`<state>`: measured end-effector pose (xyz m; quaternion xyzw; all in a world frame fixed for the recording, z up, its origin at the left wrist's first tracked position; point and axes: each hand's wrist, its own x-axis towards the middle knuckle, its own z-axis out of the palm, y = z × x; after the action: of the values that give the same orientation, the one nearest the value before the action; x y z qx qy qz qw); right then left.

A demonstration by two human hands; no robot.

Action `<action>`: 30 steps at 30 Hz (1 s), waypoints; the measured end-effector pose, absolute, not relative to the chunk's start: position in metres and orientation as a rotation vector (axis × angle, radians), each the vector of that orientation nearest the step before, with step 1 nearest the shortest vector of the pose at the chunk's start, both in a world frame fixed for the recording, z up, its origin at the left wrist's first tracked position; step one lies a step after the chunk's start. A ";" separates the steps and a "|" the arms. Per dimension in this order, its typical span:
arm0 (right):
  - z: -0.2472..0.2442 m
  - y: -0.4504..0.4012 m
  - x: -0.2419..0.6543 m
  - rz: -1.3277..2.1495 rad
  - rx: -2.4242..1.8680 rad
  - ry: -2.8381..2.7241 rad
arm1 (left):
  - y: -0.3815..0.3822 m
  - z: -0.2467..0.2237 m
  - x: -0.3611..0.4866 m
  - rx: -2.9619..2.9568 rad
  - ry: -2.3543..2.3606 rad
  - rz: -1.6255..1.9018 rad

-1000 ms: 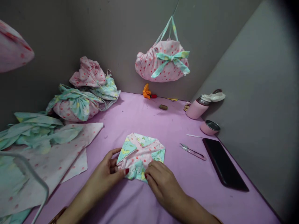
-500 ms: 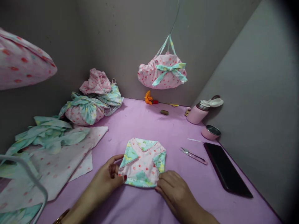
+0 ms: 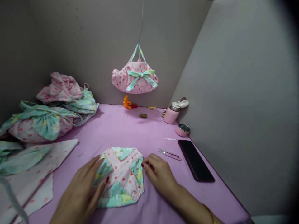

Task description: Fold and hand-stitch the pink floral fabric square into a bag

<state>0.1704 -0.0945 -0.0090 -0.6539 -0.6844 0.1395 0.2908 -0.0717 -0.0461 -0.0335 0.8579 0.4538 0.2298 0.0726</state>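
A squarish piece of pink dotted fabric (image 3: 125, 174) with mint floral patches at its sides lies flat on the purple cloth. My left hand (image 3: 80, 183) rests over its left edge, fingers stretched and thumb apart on top of the fabric. At the upper right edge, my right hand (image 3: 160, 171) has thumb and forefinger pinched together, touching the fabric's border. What sits between those fingertips is too small to make out. The fabric's lower right corner is gathered and uncovered. Thread snips (image 3: 170, 154) lie right of my right hand.
A black phone (image 3: 196, 160) lies at right, near a pink bottle (image 3: 171, 114) and its cup lid (image 3: 182, 130). A thread spool (image 3: 143, 115) lies farther back. A dotted pouch (image 3: 135, 79) hangs above. Fabric bundles (image 3: 46, 121) and cut cloth (image 3: 35, 168) fill the left.
My right hand has let go of the lower right corner and moved up to the right edge. My left hand has spread over the fabric's left side. The view has turned rightward.
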 end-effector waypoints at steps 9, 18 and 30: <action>-0.028 -0.062 0.170 0.370 -1.847 -1.789 | -0.040 -0.061 -0.039 3.027 1.097 0.300; -0.019 -0.039 0.200 0.202 -1.914 -1.679 | -0.017 -0.042 -0.035 2.896 1.131 0.352; -0.012 -0.025 0.175 0.207 -1.957 -1.944 | 0.043 -0.027 -0.041 2.530 1.373 0.492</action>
<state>0.1747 -0.0253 -0.0125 -0.6951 -0.6903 0.0734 0.1868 -0.0407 0.0430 -0.0269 0.8611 0.4672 0.1674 0.1103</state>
